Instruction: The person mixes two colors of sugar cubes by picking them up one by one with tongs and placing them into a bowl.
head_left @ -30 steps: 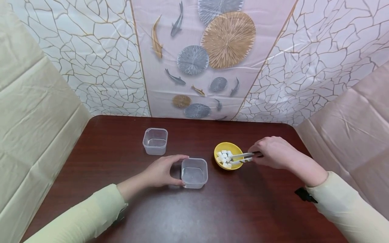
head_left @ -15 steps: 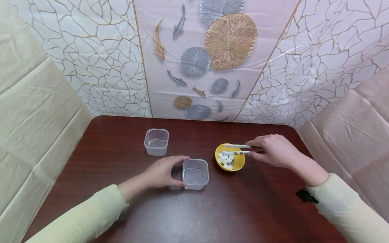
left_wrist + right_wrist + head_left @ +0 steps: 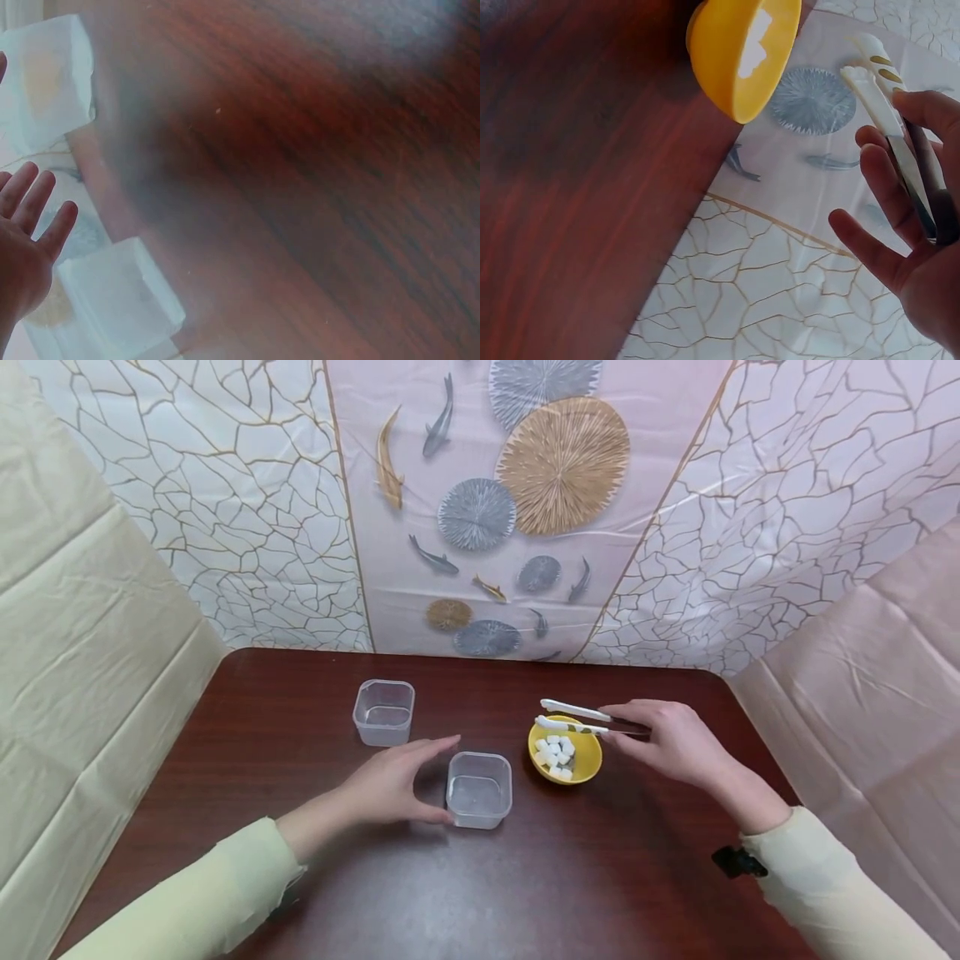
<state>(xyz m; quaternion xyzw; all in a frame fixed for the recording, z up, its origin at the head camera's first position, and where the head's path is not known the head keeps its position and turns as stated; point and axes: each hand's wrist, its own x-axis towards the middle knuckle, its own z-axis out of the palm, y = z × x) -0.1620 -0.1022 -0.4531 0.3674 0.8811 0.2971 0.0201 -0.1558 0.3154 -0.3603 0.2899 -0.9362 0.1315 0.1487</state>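
In the head view, my left hand (image 3: 386, 787) is spread beside the left side of the nearer clear plastic container (image 3: 480, 820). Its thumb tip lies at the near left corner; whether it touches I cannot tell. The index finger is off the rim. My right hand (image 3: 678, 745) grips metal tongs with white tips (image 3: 576, 710). The tongs' arms stand apart over the far rim of a yellow bowl (image 3: 592, 766), with nothing between the tips. Small white cubes (image 3: 555, 753) lie in the bowl. The right wrist view shows the tongs (image 3: 885, 112) between thumb and fingers.
A second clear plastic container (image 3: 385, 737) stands farther back on the left, beyond the left hand. All stand on a dark reddish-brown table (image 3: 480, 893). Patterned cloth (image 3: 480, 610) hangs along the back edge, and plain cloth walls rise at both sides.
The tongs have risen out of the bowl, and their arms have spread apart. My left index finger has come off the container's rim. The containers and bowl stay in place.
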